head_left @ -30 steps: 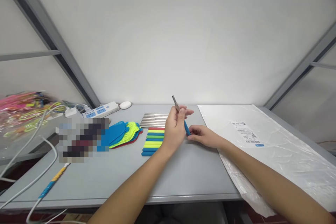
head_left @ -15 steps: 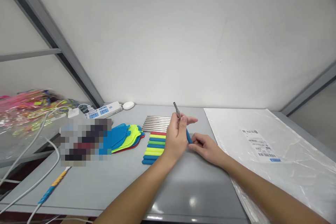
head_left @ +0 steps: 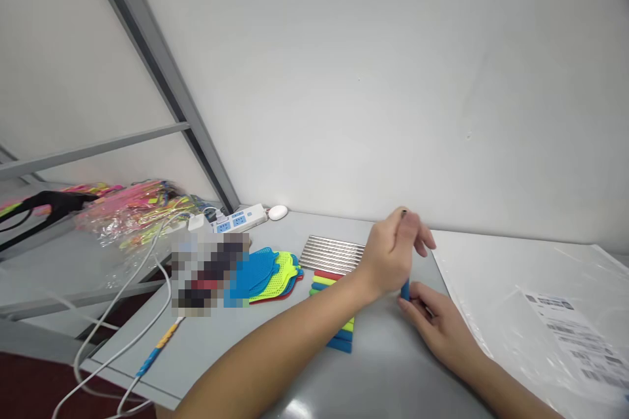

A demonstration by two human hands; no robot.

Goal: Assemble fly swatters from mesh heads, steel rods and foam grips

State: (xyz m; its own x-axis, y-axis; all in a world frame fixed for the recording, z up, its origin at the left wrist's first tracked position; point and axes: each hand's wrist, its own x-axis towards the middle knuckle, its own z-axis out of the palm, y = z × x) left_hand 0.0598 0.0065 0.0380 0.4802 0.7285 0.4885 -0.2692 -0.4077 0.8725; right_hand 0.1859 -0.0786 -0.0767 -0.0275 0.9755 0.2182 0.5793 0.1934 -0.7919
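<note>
My left hand (head_left: 393, 252) is closed around an upright metal rod whose blue handle (head_left: 405, 290) shows below the fist; the thumb lies by the rod's top end. Low down, my right hand (head_left: 442, 324) pinches the handle's bottom between thumb and fingers. Left of my hands lies a row of thin metal rods (head_left: 329, 254). In front of them are several coloured handles (head_left: 327, 280) in red, yellow, blue and green, partly hidden by my left forearm. Further left, blue and yellow mesh fly swatter heads (head_left: 282, 275) are fanned in a pile.
A clear plastic sheet with a label (head_left: 570, 327) covers the table's right side. A power strip (head_left: 240, 217) and a white round object (head_left: 278, 212) stand at the back left. White cables (head_left: 167, 288) hang over the left edge. Bagged colourful items (head_left: 142, 209) lie far left.
The view has swung, so the table things appear further right. My left hand has turned over the rod's top, with the rod now more upright. My right hand still pinches the handle's bottom.
</note>
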